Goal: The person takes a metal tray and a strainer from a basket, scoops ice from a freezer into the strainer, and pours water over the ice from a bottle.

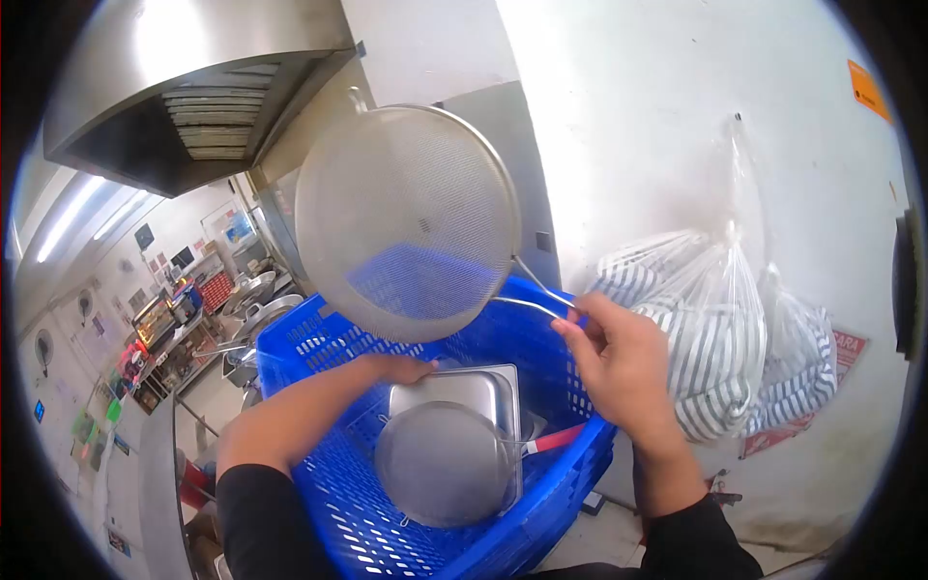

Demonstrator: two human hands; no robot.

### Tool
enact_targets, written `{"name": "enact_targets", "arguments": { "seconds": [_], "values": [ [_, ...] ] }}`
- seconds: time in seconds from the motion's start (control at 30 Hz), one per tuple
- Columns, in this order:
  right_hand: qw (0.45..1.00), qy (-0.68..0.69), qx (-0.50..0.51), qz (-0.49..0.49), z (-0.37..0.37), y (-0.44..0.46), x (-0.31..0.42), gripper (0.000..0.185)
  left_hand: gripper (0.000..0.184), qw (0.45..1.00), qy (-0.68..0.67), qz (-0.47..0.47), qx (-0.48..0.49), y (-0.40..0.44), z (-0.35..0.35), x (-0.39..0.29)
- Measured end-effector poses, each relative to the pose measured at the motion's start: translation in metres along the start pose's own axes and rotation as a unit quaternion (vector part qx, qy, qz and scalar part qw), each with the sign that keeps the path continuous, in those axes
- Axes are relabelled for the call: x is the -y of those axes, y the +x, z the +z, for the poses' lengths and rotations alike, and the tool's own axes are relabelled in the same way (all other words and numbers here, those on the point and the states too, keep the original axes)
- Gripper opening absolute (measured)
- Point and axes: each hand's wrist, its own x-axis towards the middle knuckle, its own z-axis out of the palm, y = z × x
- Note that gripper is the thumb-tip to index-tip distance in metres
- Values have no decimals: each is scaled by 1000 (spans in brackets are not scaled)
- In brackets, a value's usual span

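My right hand (619, 358) pinches the wire handle of a large round mesh strainer (406, 213), lifted above a blue plastic basket (387, 536). Through the mesh, the basket's far side shows faintly. My left hand (401, 369) reaches into the basket and lies at the upper edge of a rectangular stainless steel pan (454, 385); its fingers are mostly hidden. In front of that pan rests a second, smaller round strainer (445, 464). A red handle (554, 440) sticks out beside it toward the basket's right side.
Clear plastic bags of striped cloth (710, 338) hang on the white wall at right. A steel exhaust hood (193, 87) juts out at upper left. Beyond it are a counter edge (159, 483), large woks (266, 314) and shelving. A red sign (846, 353) is partly behind the bags.
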Motion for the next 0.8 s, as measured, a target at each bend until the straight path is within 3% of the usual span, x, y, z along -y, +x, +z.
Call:
{"name": "enact_targets", "arguments": {
  "seconds": [0.07,0.17,0.27,0.33,0.4,0.8],
  "values": [
    [1000,-15,-5,-9,-1,0,1,13,83,996,-60,53,-37,7,14,15],
    [998,-39,-27,-51,4,0,-5,8,76,989,-136,15,61,-36,-15,-40],
    [995,-62,-24,-69,4,-1,-8,8,71,990,-138,-6,4,-14,-1,-18],
    [995,-71,-20,-73,4,-1,-8,12,69,986,34,37,-161,-24,-3,-22],
    [993,-78,-17,-82,2,-2,-8,16,68,974,62,43,-214,-32,-20,-29],
    [980,-100,-141,-95,3,-6,-5,30,62,976,26,-12,-218,-75,-40,-46]
  ]
}}
